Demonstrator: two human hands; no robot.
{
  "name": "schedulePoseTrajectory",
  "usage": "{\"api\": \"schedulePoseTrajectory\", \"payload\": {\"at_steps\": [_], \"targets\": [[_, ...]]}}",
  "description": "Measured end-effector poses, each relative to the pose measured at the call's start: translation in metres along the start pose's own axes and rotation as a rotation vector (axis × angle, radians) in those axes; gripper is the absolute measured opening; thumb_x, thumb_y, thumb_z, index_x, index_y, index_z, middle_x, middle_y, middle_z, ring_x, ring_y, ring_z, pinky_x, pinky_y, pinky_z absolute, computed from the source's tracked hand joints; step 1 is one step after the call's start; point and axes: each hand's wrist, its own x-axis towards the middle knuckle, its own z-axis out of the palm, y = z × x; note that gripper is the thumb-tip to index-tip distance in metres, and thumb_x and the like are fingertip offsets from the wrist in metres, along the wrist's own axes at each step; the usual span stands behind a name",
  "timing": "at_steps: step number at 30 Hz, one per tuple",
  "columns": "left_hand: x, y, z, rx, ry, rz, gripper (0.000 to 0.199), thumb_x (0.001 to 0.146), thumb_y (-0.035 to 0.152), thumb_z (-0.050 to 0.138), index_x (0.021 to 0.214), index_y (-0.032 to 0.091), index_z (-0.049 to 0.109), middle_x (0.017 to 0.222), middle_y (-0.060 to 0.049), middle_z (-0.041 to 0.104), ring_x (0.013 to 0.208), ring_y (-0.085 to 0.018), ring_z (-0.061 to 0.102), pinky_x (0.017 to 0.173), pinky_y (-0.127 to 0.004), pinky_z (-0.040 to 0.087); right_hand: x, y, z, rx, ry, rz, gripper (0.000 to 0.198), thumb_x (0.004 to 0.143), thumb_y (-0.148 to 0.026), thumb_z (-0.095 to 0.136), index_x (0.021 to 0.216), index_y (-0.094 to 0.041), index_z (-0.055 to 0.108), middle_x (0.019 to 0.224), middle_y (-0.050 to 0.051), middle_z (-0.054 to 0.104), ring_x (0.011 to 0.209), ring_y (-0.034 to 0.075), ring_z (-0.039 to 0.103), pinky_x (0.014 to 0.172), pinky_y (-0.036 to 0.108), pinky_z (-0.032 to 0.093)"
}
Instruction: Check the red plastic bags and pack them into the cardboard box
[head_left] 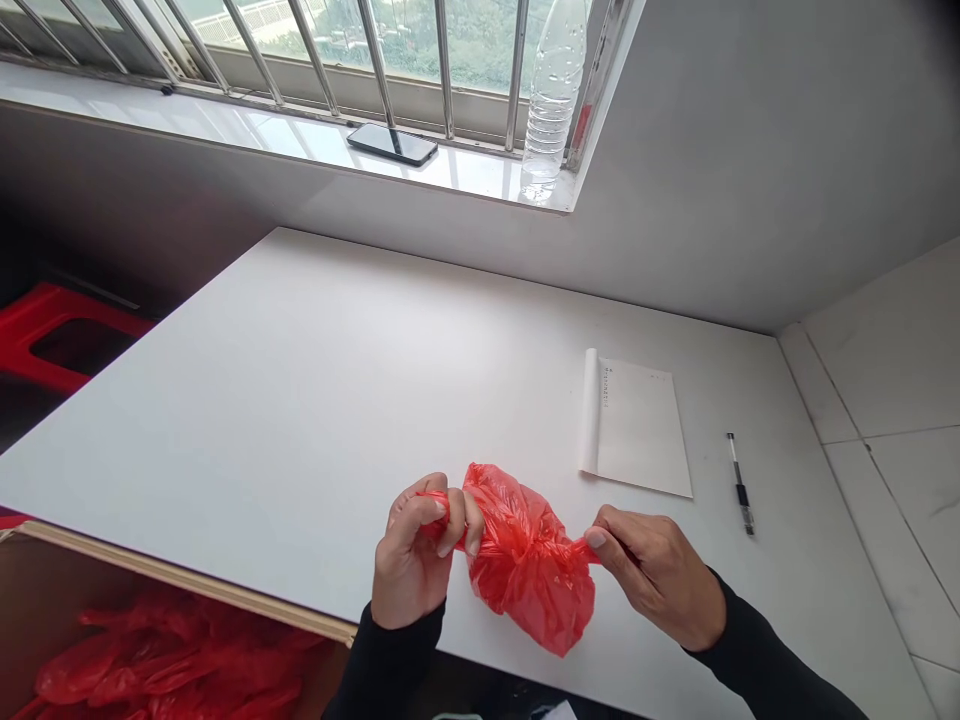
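A red plastic bag point(531, 570) lies near the front edge of the white table point(337, 400), its top gathered in the middle. On its left side, my left hand point(424, 550) has its fingers wrapped round one twisted end of the bag. My right hand point(652, 570) pinches the other end between thumb and forefinger. Both ends are drawn out sideways from the gathered middle. What the bag contains cannot be made out through the crumpled plastic.
A notepad point(641, 430) and a pen point(741, 485) lie to the right. At the lower left a cardboard box point(187, 580) holds red plastic bags. A phone point(392, 144) and a plastic bottle point(553, 110) are on the windowsill. A red stool point(45, 310) stands left.
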Motion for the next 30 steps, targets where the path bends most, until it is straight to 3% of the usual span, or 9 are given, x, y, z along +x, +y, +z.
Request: {"api": "schedulePoseTrajectory", "payload": {"at_steps": [4, 7, 10, 12, 15, 18, 22, 26, 30], "targets": [[0.006, -0.005, -0.011, 0.052, 0.185, 0.006, 0.038, 0.073, 0.021, 0.054, 0.054, 0.023, 0.021, 0.038, 0.007, 0.023, 0.038, -0.011, 0.033, 0.052, -0.028, 0.031, -0.008, 0.007, 0.013, -0.016, 0.001, 0.005, 0.04, 0.107, -0.038, 0.042, 0.072, -0.021, 0.032, 0.06, -0.006, 0.03, 0.051, 0.01, 0.022, 0.051, 0.029, 0.019], [0.011, -0.005, -0.019, 0.067, 0.206, 0.004, 0.039, 0.078, 0.02, 0.053, 0.054, 0.023, 0.022, 0.038, 0.007, 0.022, 0.037, -0.01, 0.03, 0.05, -0.027, 0.03, -0.014, 0.01, 0.019, 0.0, -0.015, 0.046, 0.042, 0.107, -0.039, 0.041, 0.071, -0.021, 0.031, 0.059, -0.006, 0.029, 0.05, 0.01, 0.021, 0.05, 0.028, 0.02], [0.008, -0.002, -0.024, 0.1, 0.169, 0.029, 0.031, 0.083, 0.028, 0.062, 0.058, 0.02, 0.045, 0.053, 0.001, 0.051, 0.056, -0.014, 0.053, 0.06, -0.027, 0.043, -0.016, 0.01, 0.016, 0.03, -0.026, 0.107, 0.042, 0.107, -0.039, 0.042, 0.069, -0.021, 0.035, 0.059, -0.006, 0.035, 0.05, 0.01, 0.029, 0.049, 0.027, 0.025], [0.001, -0.006, -0.024, 0.146, 0.156, 0.109, 0.016, 0.085, 0.034, 0.068, 0.083, 0.018, 0.065, 0.091, -0.005, 0.069, 0.092, -0.019, 0.064, 0.083, -0.029, 0.05, -0.014, 0.009, 0.012, 0.042, 0.021, 0.144, 0.037, 0.105, -0.04, 0.048, 0.073, -0.022, 0.048, 0.068, -0.003, 0.05, 0.058, 0.012, 0.044, 0.055, 0.026, 0.037], [-0.016, -0.027, -0.02, 0.191, 0.289, 0.262, 0.035, 0.09, 0.04, 0.065, 0.121, 0.024, 0.062, 0.131, -0.005, 0.061, 0.128, -0.023, 0.053, 0.108, -0.035, 0.043, -0.004, 0.005, 0.015, 0.031, 0.188, 0.175, 0.022, 0.102, -0.045, 0.053, 0.105, -0.029, 0.067, 0.114, 0.004, 0.064, 0.109, 0.024, 0.058, 0.09, 0.039, 0.05], [-0.031, -0.061, -0.011, 0.314, 0.427, 0.265, 0.048, 0.097, 0.046, 0.054, 0.141, 0.028, 0.05, 0.146, -0.007, 0.051, 0.143, -0.028, 0.042, 0.119, -0.044, 0.033, 0.009, -0.001, 0.036, 0.1, 0.199, 0.196, 0.04, 0.104, -0.049, 0.047, 0.142, -0.038, 0.053, 0.154, 0.001, 0.043, 0.145, 0.027, 0.032, 0.115, 0.054, 0.036], [-0.038, -0.099, 0.005, 0.592, 0.375, 0.186, 0.056, 0.104, 0.047, 0.038, 0.157, 0.029, 0.031, 0.165, -0.006, 0.03, 0.155, -0.026, 0.022, 0.127, -0.046, 0.022, 0.018, -0.008, 0.074, 0.257, 0.025, 0.185, 0.051, 0.108, -0.049, 0.032, 0.158, -0.041, 0.026, 0.166, -0.006, 0.022, 0.154, 0.022, 0.013, 0.126, 0.054, 0.019], [-0.038, -0.118, 0.014, 0.814, 0.4, 0.352, 0.057, 0.106, 0.043, 0.028, 0.161, 0.029, 0.023, 0.168, -0.005, 0.023, 0.155, -0.024, 0.023, 0.128, -0.047, 0.019, 0.005, -0.009, 0.089, 0.291, 0.053, 0.185, 0.054, 0.108, -0.048, 0.028, 0.161, -0.036, 0.023, 0.166, -0.004, 0.024, 0.154, 0.023, 0.017, 0.126, 0.056, 0.017], [-0.042, -0.129, 0.01, 0.851, 0.457, 0.35, 0.057, 0.107, 0.039, 0.026, 0.162, 0.028, 0.02, 0.169, -0.003, 0.02, 0.156, -0.023, 0.019, 0.13, -0.044, 0.015, -0.005, -0.007, 0.093, 0.271, 0.068, 0.224, 0.056, 0.108, -0.049, 0.026, 0.161, -0.032, 0.023, 0.166, -0.001, 0.025, 0.153, 0.027, 0.021, 0.125, 0.058, 0.019]]}}
